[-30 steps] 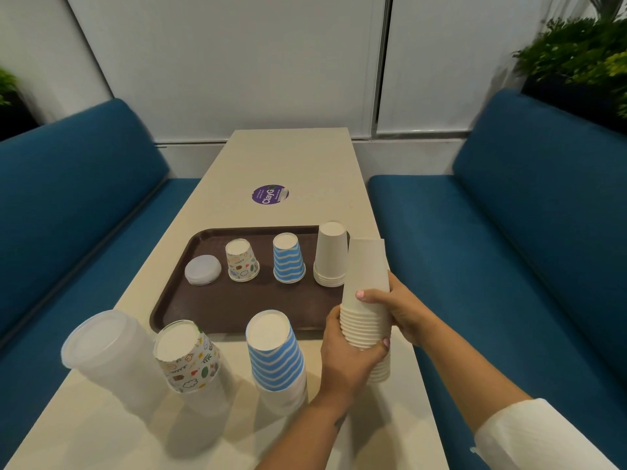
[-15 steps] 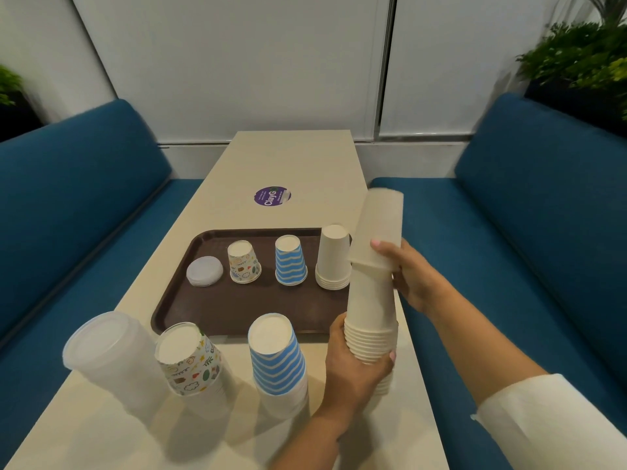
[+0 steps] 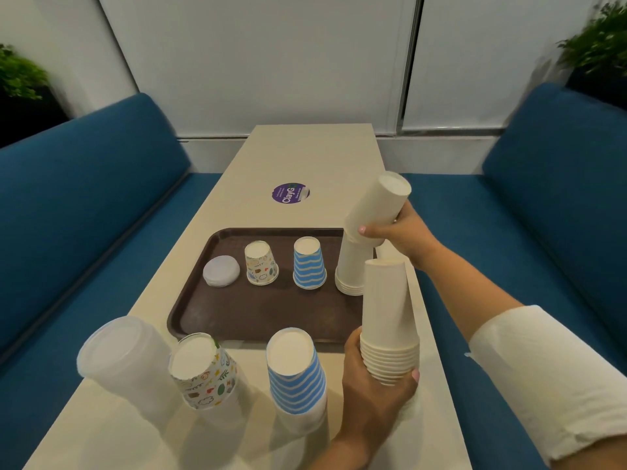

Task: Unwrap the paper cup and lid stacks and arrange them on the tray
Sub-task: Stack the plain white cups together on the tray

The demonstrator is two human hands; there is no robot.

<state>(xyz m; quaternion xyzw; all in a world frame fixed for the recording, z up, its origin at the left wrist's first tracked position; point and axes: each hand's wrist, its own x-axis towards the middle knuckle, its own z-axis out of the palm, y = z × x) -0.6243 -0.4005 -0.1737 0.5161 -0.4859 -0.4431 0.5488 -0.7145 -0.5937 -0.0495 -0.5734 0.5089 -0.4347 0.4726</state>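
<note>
Holding a tall stack of plain white paper cups (image 3: pixel 389 320), upside down, the left hand (image 3: pixel 375 398) has its fingers (image 3: pixel 414 375) curled round the stack's rimmed lower end, above the near right part of the pale desk (image 3: pixel 315 157). The right hand (image 3: pixel 405 234) grips a short batch of white cups (image 3: pixel 376 206), tilted, its fingers wrapped round the open end. Just below those fingers, a small stack of white cups (image 3: pixel 351 269) stands on the brown plastic tray (image 3: pixel 258 317).

Judged risks: the tilted batch could knock that small stack over as it comes down, or its nested cups could slide apart. Left of the left fingers, three plastic-wrapped stacks stand close by; a stray elbow might topple the blue-striped one (image 3: pixel 295 371).
</note>
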